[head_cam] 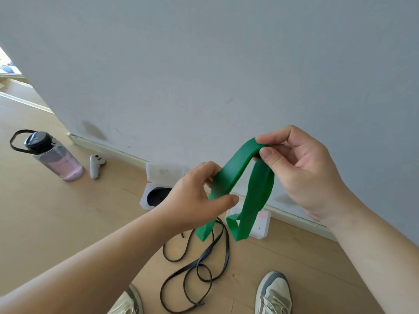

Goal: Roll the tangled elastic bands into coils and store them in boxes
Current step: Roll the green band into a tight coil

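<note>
A wide green elastic band [258, 191] hangs in the air in front of the wall, folded over at the top. My right hand [301, 173] pinches the fold between thumb and fingers. My left hand [199, 198] grips one strand lower down, thumb across it. Both loose ends dangle near the floor. A thin black elastic band [199, 264] lies in tangled loops on the wooden floor below. An open white box [156, 189] with a dark coil inside sits against the wall. A second white box [263, 223] stands behind the green band, partly hidden.
A clear water bottle [56, 159] with a black lid and pink liquid stands at the left. A white game controller [95, 165] lies beside it. The grey wall [204, 75] is close ahead. My two shoes [274, 293] are at the bottom edge.
</note>
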`<state>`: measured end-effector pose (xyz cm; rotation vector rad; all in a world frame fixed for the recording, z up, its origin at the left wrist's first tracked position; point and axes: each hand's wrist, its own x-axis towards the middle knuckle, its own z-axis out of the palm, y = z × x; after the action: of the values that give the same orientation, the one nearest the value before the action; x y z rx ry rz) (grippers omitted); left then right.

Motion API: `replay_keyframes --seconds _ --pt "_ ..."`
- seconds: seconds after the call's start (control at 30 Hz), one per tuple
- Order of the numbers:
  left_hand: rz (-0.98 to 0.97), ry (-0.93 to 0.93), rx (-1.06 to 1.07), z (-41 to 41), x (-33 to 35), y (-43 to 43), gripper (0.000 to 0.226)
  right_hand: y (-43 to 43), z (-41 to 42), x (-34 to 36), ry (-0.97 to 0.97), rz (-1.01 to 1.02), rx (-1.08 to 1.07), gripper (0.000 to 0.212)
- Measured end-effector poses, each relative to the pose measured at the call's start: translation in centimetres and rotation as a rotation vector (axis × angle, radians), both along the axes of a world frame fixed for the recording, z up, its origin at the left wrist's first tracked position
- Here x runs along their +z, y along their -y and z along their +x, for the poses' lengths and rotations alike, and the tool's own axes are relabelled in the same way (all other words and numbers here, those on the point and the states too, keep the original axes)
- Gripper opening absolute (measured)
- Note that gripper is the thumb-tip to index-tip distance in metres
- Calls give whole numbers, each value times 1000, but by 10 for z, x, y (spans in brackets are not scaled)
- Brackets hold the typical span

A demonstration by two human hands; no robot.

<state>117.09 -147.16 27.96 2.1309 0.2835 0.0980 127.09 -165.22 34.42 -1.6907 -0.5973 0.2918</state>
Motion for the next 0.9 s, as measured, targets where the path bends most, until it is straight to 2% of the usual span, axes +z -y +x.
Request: replay_keyframes --seconds 0.1,0.17,0.2,0.27,0.33,0.4,0.47,0.6,0.7,0.77,0.83,0.9 --pt "92 -45 24 -2 8 -5 31 6 5 -4 104 -169 -21 25" --pt "32 11 82 -1 14 -12 29 10 10 -5 145 -275 -42 24" --pt "-26 38 118 -2 18 -16 34 13 13 -5 143 -315 -52 23" --pt "-123 107 195 -5 29 -21 43 18 18 -8 91 -385 -44 25" --pt "-162 199 227 -9 41 -20 42 19 18 -12 -50 -427 24 25" --pt "-201 247 221 -12 49 -13 35 12 11 -14 -176 -388 130 24" --pt "-226 256 199 -14 49 -4 27 3 0 -13 -220 -288 211 25" --pt "-206 306 155 -12 44 3 18 -9 -10 -8 -114 -204 266 34" --pt "-142 389 129 -12 45 2 16 -12 -11 -3 -89 -166 184 29" --pt "-170 325 91 -14 44 -3 33 -13 -13 -1 -57 -125 149 24" --pt "-172 110 3 -17 36 -8 59 -13 -15 0 -19 -99 147 23" --pt "-45 -57 -109 -18 22 -6 61 -13 -15 0 2 -65 125 25"
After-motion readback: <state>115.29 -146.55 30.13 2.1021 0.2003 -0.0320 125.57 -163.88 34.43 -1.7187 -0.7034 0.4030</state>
